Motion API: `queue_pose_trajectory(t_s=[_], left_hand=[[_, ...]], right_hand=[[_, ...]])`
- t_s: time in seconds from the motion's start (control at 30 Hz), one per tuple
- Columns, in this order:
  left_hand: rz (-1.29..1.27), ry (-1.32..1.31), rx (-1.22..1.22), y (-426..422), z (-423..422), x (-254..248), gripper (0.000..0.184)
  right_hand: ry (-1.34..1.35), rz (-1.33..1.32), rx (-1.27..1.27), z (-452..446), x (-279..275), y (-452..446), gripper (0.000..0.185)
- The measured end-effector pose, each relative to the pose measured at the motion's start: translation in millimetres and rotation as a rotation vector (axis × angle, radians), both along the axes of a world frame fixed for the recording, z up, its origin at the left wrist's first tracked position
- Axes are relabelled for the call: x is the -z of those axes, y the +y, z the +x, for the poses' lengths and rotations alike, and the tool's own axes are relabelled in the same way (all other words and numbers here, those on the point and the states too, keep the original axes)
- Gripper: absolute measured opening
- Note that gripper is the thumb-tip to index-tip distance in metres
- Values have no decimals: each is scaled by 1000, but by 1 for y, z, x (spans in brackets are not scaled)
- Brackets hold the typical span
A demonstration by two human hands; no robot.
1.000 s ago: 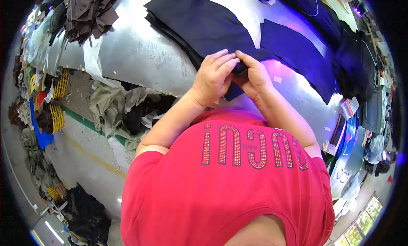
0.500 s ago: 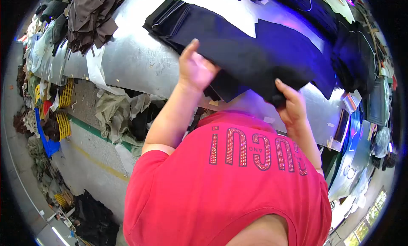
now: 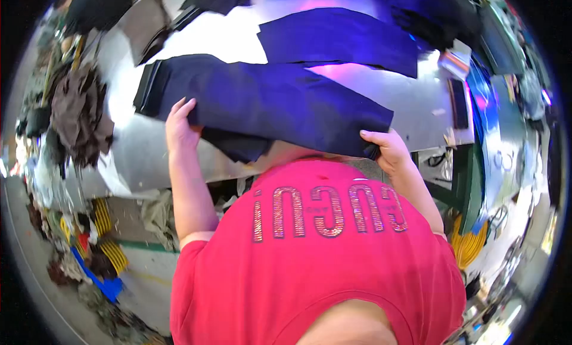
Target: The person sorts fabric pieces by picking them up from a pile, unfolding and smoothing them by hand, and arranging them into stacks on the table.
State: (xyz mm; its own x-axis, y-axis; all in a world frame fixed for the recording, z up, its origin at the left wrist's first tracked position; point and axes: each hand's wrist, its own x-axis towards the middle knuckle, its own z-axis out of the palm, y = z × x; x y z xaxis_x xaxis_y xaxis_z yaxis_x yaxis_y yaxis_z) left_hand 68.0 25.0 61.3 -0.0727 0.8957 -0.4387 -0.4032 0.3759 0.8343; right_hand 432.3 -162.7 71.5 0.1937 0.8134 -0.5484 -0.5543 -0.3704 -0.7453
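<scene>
Gleaming beneath dark cloth (image 3: 256, 98), the table (image 3: 411, 109) overlooks baskets (image 3: 114, 255).

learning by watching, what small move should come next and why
Probably ease the right hand down to settle the dark cloth on the table: that hand grips its right end, while the left hand is at the near edge.

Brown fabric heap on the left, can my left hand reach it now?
Probably yes: mostly open tabletop lies between your left hand and the brown fabric heap, though that hand is at the dark cloth.
</scene>
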Motion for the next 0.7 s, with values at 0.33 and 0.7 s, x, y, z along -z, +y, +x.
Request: queue_pose_trajectory(t_s=[0.33,0.7], left_hand=[[345,-37,260,54,108,-94,17],[-174,236,219,105,186,47,21]], right_hand=[[-377,206,-46,112,-54,55,41],[-601,44,57,224,75,139,45]])
